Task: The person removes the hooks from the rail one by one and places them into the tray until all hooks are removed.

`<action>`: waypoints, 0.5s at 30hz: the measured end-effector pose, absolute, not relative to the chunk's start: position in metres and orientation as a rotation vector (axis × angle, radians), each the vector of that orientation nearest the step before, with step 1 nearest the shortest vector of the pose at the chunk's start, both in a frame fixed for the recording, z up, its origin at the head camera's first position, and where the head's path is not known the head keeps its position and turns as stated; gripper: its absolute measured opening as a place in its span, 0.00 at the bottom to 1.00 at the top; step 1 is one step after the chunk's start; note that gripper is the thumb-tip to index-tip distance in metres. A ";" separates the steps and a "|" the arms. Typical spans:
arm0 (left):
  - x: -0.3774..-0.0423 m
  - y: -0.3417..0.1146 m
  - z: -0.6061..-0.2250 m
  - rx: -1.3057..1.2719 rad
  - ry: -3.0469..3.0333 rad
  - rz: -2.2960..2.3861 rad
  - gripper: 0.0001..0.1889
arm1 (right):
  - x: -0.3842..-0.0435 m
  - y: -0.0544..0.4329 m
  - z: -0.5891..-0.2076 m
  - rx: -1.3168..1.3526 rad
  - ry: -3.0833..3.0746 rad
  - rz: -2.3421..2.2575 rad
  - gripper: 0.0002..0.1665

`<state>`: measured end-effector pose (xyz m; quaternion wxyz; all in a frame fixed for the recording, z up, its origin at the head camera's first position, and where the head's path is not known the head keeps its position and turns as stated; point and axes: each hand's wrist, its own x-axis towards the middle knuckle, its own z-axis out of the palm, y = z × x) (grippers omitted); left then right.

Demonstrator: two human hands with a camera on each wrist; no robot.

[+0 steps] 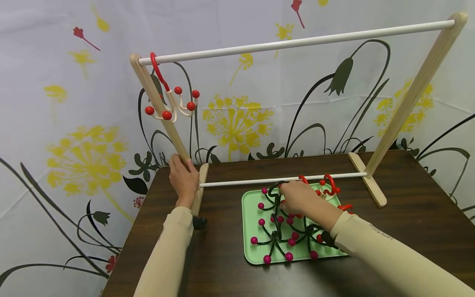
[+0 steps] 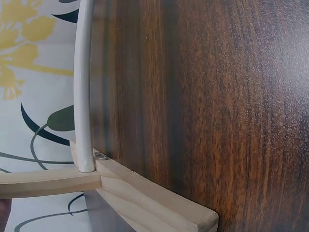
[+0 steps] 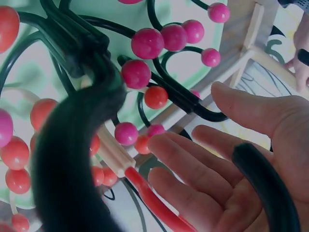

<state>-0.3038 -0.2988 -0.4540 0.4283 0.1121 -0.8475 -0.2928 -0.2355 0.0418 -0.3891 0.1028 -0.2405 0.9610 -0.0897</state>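
Note:
My left hand (image 1: 184,181) grips the lower part of the wooden upright (image 1: 163,109) of a rack. Over a green tray (image 1: 249,253), my right hand (image 1: 302,200) reaches toward a black hanger with magenta balls (image 1: 276,202). In the right wrist view its hook end (image 3: 212,115) lies between the thumb and forefinger (image 3: 210,135), which stand apart; contact is unclear. Black hangers (image 1: 273,236) and red-hooked cream hangers (image 1: 330,185) lie in the tray, partly hidden by the right arm. One red-hooked hanger with red balls (image 1: 172,101) hangs at the left end of the white top rod (image 1: 297,43).
The rack's right upright (image 1: 412,99) leans outward above its wooden foot (image 1: 367,179). A white lower rod (image 1: 237,181) runs behind the tray, just above the dark wooden table (image 1: 219,255). A flower-patterned cloth (image 1: 230,24) hangs behind.

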 end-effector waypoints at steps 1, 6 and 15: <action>-0.302 -0.298 -0.455 0.280 -2.109 -0.727 0.15 | -0.233 0.044 -0.388 -0.727 2.838 -0.269 0.08; -0.291 -0.295 -0.458 0.277 -2.084 -0.695 0.14 | -0.219 0.056 -0.379 -0.813 2.849 -0.256 0.13; -0.284 -0.291 -0.458 0.268 -2.057 -0.685 0.13 | -0.207 0.060 -0.338 -0.942 2.938 -0.270 0.19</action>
